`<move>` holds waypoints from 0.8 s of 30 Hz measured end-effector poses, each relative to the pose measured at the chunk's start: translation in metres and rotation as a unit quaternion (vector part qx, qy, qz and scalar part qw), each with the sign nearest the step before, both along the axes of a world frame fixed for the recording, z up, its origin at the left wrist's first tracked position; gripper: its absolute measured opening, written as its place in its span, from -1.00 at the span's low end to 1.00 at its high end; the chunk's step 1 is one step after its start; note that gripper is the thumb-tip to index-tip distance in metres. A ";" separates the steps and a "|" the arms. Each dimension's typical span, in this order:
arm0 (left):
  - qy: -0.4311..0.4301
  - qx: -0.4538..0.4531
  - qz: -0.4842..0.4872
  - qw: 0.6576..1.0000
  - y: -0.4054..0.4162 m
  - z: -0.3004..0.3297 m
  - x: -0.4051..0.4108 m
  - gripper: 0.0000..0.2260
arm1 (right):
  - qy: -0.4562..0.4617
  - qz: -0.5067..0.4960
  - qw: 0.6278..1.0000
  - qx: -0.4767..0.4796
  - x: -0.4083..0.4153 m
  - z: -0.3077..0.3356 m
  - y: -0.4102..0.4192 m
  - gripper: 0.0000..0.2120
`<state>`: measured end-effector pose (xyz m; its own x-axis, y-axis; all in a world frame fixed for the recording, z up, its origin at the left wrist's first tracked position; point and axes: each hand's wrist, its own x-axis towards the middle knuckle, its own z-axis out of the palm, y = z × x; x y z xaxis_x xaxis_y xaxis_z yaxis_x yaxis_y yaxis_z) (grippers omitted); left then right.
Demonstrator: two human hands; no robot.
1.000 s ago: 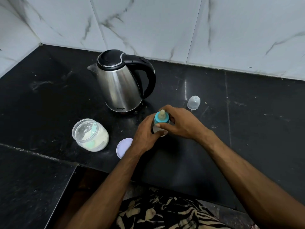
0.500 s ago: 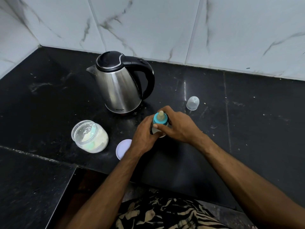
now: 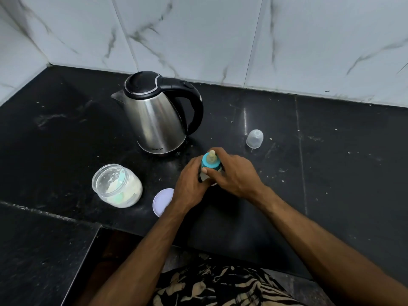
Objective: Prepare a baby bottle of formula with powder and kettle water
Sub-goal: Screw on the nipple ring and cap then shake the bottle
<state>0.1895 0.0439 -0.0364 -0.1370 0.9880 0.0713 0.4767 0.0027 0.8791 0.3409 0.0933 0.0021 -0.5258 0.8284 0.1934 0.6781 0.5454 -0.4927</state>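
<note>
Bottle [image 3: 210, 165] stands upright mid-counter [image 3: 331, 173], left hand [image 3: 191, 184] wrapped round its body, right hand [image 3: 234, 175] gripping the blue collar. Kettle [image 3: 159, 120] at eleven o'clock, jar [image 3: 117, 186] at nine, cap [image 3: 254, 139] at one. Black stone, marble-tiled walls [image 3: 198, 36].

1. Left hand [image 3: 191, 184]: fingers curled round the baby bottle [image 3: 210, 165] body, forearm reaching in from lower centre.
2. Right hand [image 3: 234, 175]: thumb and fingers gripping the bottle's blue collar, forearm from lower right.
</note>
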 end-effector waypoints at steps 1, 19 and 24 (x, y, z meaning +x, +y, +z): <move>0.001 0.000 0.002 1.000 0.000 -0.001 0.000 -0.54 | 0.016 -0.025 0.999 0.011 -0.003 -0.004 -0.005 -0.50; 0.000 -0.003 -0.006 1.000 0.003 -0.005 -0.003 -0.45 | 0.188 -0.149 0.971 -0.017 0.029 -0.013 0.033 -0.64; -0.004 -0.006 -0.008 1.000 0.003 -0.008 -0.004 -0.44 | 0.113 -0.256 0.959 0.053 0.045 -0.028 0.070 -0.63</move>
<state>0.1854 0.0470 -0.0446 -0.1208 0.9909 0.0589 0.4692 0.0048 0.8831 0.3855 0.1637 -0.0262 0.0087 0.9358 0.3525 0.7528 0.2259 -0.6183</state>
